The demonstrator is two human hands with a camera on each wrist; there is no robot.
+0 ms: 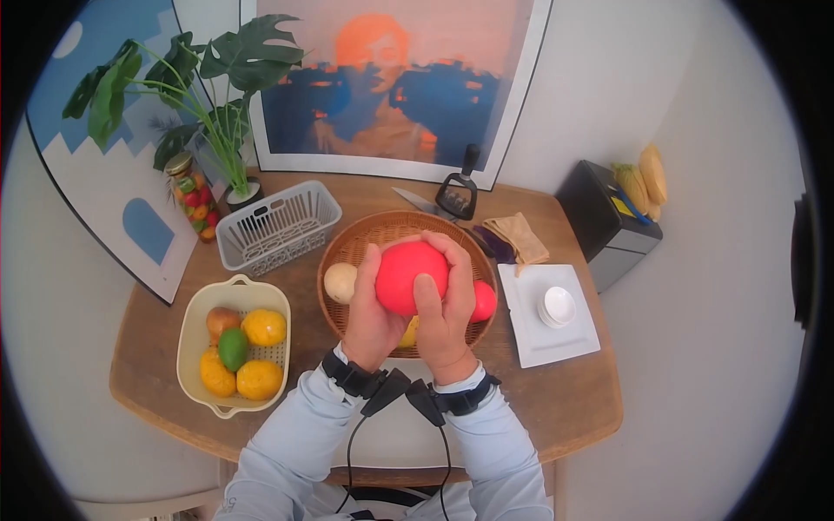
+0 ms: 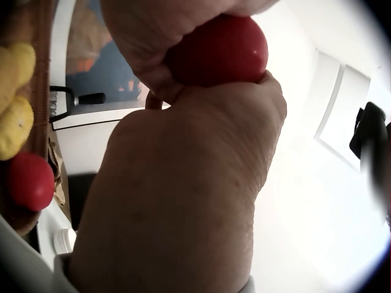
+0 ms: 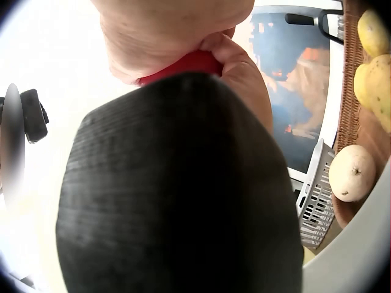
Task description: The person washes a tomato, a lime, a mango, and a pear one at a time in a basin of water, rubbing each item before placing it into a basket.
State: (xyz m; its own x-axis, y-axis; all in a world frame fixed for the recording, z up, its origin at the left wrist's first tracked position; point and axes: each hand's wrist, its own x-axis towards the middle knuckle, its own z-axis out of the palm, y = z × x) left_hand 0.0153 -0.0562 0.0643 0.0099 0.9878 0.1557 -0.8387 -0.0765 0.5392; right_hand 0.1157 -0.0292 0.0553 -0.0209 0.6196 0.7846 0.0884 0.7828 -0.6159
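Note:
Both hands grip one smooth red round object (image 1: 412,278) above the round wicker basket (image 1: 347,233). The left hand (image 1: 372,313) curls round its left side, while the right hand (image 1: 446,321) wraps its right side with the thumb across the front. In the left wrist view the red object (image 2: 220,52) shows between the two hands; in the right wrist view only a strip of it (image 3: 189,66) shows. Inside the basket lie a pale round fruit (image 1: 340,283), a second red object (image 1: 484,301) and yellow fruit (image 2: 17,125), partly hidden by the hands in the head view.
A cream basket (image 1: 193,321) of yellow fruit, a green one and a brownish one stands left. Behind are a grey basket (image 1: 228,252), a jar (image 1: 193,198) and a plant (image 1: 221,130). A black-handled tool (image 1: 469,165), cloth (image 1: 519,236) and white plate (image 1: 556,349) with small white dishes are right.

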